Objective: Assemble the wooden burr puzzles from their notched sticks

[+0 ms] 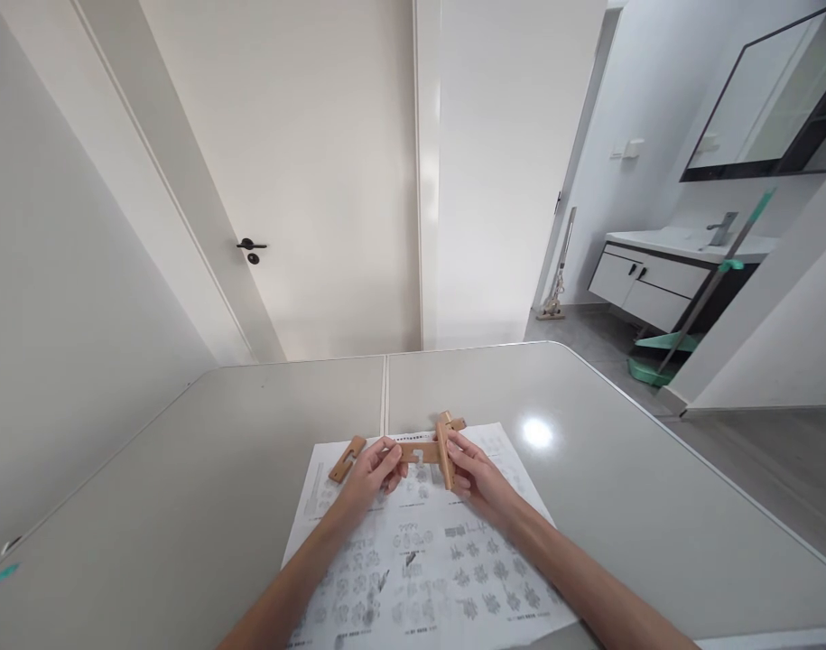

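Note:
My left hand pinches the left end of a flat notched wooden puzzle piece, held level above the sheet. Its right end meets a crossed pair of wooden puzzle pieces, which my right hand grips from the right side. Whether the flat piece passes into the crossed pieces or only touches them, I cannot tell. Beside my left hand, another notched wooden piece lies tilted on the paper. Under both hands is a printed instruction sheet with rows of small grey diagrams.
The grey table has a seam down its far middle and a bright light reflection at right. Beyond it are a white door, a washbasin cabinet, a mop and a green dustpan.

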A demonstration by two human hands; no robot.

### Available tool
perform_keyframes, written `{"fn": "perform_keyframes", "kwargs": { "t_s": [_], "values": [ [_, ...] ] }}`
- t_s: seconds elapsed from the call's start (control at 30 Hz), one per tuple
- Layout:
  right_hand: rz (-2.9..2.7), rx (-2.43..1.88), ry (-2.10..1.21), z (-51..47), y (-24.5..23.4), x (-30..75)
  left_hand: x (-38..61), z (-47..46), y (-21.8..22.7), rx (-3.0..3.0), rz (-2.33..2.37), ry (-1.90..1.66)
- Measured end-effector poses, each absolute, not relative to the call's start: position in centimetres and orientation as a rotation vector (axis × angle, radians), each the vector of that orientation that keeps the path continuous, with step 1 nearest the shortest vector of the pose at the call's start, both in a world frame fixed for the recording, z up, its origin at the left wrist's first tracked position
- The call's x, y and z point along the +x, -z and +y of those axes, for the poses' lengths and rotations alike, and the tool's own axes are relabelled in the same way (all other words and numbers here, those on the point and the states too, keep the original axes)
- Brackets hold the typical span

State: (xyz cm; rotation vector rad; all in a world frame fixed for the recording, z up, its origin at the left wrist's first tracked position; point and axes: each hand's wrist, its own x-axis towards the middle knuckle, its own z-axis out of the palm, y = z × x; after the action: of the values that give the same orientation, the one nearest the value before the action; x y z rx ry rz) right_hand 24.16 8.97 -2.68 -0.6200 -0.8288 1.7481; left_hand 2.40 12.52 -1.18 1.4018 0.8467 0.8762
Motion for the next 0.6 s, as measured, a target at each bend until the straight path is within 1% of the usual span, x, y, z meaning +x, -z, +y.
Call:
{"fn": "perform_keyframes", "kwargs": {
  "t_s": [0.23, 0.47, 0.6],
  "values": [
    [-0.938, -0.706, -1.609, 8.75, 2.13, 23.98, 2.30, 12.41, 0.89, 1.439, 0.835, -0.883],
    [-1.050, -0.777, -1.591, 8.97, 2.53, 23.97, 2.23, 12.11, 0.71, 1.579, 0.775, -0.696],
    [-1.102, -0.748, -1.573, 8.88, 2.46, 23.77, 2.38, 12.00, 0.87, 1.612, 0.747, -0.671]
  ]
}}
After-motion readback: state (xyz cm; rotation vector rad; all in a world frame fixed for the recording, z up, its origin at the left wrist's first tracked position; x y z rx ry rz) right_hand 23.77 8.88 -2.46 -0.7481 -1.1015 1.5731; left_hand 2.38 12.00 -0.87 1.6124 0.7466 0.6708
